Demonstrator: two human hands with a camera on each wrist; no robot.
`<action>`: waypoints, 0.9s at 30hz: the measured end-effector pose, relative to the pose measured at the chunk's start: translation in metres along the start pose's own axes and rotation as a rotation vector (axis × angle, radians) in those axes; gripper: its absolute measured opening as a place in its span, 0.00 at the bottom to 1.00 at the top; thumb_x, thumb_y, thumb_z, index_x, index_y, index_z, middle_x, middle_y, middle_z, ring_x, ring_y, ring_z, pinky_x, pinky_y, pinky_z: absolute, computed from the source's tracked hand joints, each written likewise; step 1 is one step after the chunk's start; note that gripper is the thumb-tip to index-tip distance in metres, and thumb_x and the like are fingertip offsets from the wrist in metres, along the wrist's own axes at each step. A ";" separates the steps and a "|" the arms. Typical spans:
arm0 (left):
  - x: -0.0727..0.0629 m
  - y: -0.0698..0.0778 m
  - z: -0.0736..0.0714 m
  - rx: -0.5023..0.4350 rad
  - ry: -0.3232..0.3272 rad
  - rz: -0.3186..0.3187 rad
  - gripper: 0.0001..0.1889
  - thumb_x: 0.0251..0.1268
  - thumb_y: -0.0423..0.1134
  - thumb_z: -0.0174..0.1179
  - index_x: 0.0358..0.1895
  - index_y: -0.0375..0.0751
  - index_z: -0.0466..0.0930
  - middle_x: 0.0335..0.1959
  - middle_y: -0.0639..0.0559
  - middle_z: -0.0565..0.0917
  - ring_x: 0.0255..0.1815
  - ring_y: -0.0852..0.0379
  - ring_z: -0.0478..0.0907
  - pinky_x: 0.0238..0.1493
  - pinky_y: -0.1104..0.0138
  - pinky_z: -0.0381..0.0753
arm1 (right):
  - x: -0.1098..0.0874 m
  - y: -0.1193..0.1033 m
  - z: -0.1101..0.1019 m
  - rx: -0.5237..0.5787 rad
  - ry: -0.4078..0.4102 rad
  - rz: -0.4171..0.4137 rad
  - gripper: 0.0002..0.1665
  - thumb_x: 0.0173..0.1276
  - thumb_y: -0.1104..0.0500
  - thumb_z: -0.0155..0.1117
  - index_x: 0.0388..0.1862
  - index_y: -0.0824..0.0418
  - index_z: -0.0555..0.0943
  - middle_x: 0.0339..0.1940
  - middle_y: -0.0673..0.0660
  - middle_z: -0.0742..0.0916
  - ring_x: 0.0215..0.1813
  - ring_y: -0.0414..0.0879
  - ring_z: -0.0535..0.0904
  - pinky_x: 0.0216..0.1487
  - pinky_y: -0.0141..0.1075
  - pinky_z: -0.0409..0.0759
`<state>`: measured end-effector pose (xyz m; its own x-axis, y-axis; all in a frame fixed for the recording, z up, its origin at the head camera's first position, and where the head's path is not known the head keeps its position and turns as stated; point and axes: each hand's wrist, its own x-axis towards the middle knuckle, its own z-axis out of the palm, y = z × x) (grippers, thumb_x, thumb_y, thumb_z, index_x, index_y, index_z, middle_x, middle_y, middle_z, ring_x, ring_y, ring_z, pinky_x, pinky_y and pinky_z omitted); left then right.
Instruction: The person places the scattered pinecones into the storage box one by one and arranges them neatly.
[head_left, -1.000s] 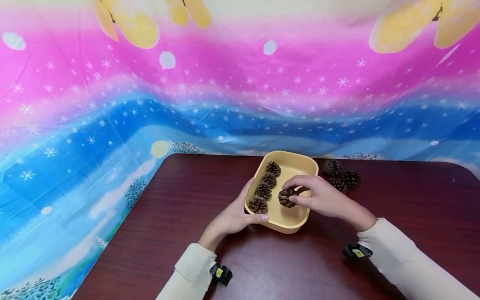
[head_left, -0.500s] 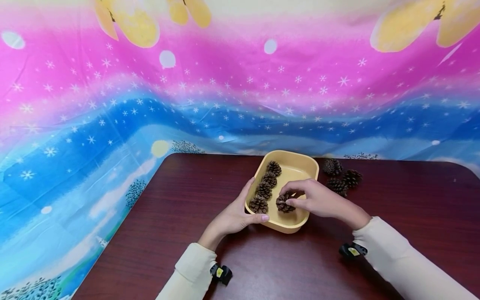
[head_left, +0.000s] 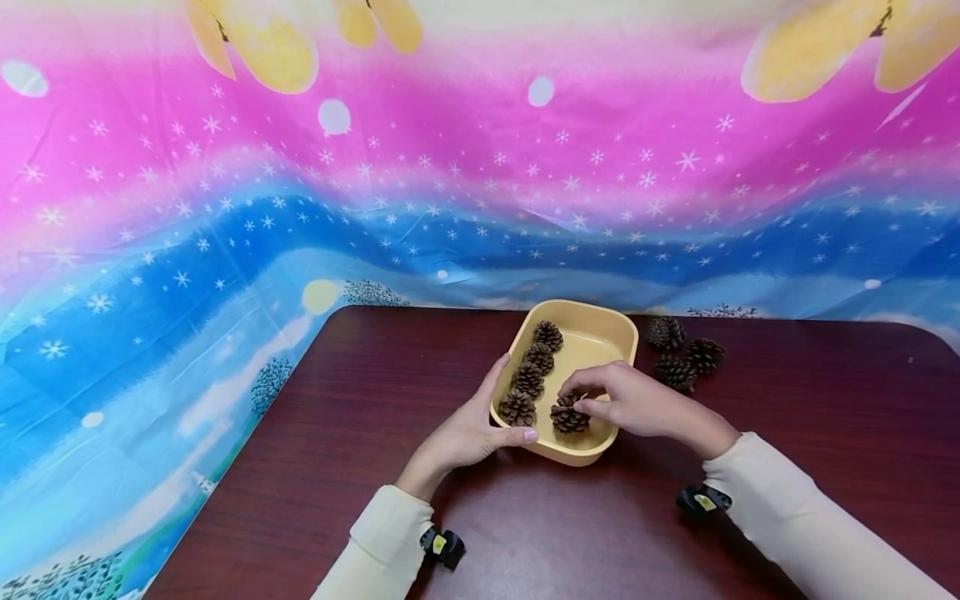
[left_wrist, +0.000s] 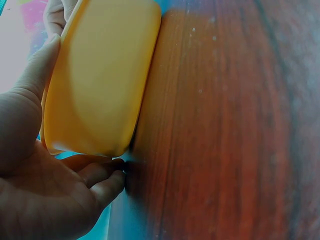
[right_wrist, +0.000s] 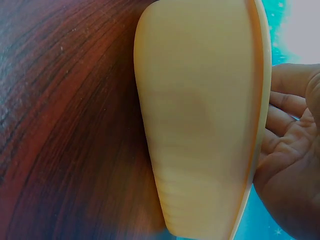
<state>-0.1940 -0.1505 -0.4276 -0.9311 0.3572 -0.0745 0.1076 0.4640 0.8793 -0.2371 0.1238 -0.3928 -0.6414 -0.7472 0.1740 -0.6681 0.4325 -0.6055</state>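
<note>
A yellow rectangular box [head_left: 581,460] stands on the table, with several brown pine cones [head_left: 528,380] in a row along its left wall. My left hand [head_left: 468,429] grips the box's near left corner, thumb at the front rim and fingers along the left side; the left wrist view shows the box's outer wall [left_wrist: 110,75] between thumb and fingers. Inside the box's right half, my right hand [head_left: 637,400] holds a pine cone [head_left: 570,419] near the floor, thumb and fingertips at its top. In the right wrist view the box wall hides this cone and the fingertips.
Three more pine cones [head_left: 675,372] lie together on the dark red wooden table [head_left: 810,417], just right of the box's far end. A printed cloth backdrop [head_left: 480,167] hangs behind the table and along its left side.
My right hand has moved slightly left and toward me with its pine cone, lowering it in the box. More of that cone shows below the fingers. My left hand has stayed put.
</note>
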 end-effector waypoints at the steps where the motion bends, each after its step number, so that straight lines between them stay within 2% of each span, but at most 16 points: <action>1: 0.000 0.000 0.000 -0.001 0.001 -0.001 0.61 0.62 0.54 0.76 0.87 0.66 0.35 0.85 0.45 0.58 0.81 0.45 0.61 0.82 0.45 0.58 | 0.000 0.000 0.000 0.000 -0.002 0.002 0.11 0.72 0.66 0.66 0.51 0.58 0.89 0.45 0.49 0.91 0.45 0.36 0.81 0.49 0.39 0.83; 12: 0.001 -0.001 0.001 -0.002 0.003 -0.011 0.61 0.61 0.54 0.76 0.86 0.70 0.36 0.84 0.45 0.60 0.80 0.45 0.63 0.82 0.44 0.59 | 0.001 0.000 0.003 -0.029 -0.048 0.033 0.10 0.72 0.65 0.66 0.49 0.58 0.88 0.42 0.46 0.90 0.41 0.34 0.78 0.48 0.39 0.81; 19: 0.001 -0.001 0.001 -0.004 0.001 -0.006 0.61 0.61 0.55 0.76 0.86 0.69 0.36 0.84 0.44 0.60 0.80 0.45 0.63 0.81 0.45 0.60 | 0.000 0.000 0.004 -0.050 -0.059 0.039 0.11 0.72 0.65 0.66 0.51 0.59 0.88 0.45 0.49 0.91 0.45 0.36 0.81 0.51 0.41 0.84; 27: 0.000 0.000 -0.001 -0.006 -0.002 -0.005 0.61 0.60 0.55 0.76 0.86 0.69 0.36 0.84 0.44 0.60 0.80 0.44 0.63 0.82 0.45 0.59 | 0.000 -0.001 0.004 -0.045 -0.066 0.035 0.11 0.72 0.66 0.66 0.51 0.60 0.88 0.45 0.49 0.91 0.43 0.36 0.80 0.47 0.35 0.82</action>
<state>-0.1940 -0.1514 -0.4274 -0.9308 0.3567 -0.0797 0.1012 0.4611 0.8815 -0.2350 0.1216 -0.3954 -0.6398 -0.7619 0.1011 -0.6627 0.4801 -0.5748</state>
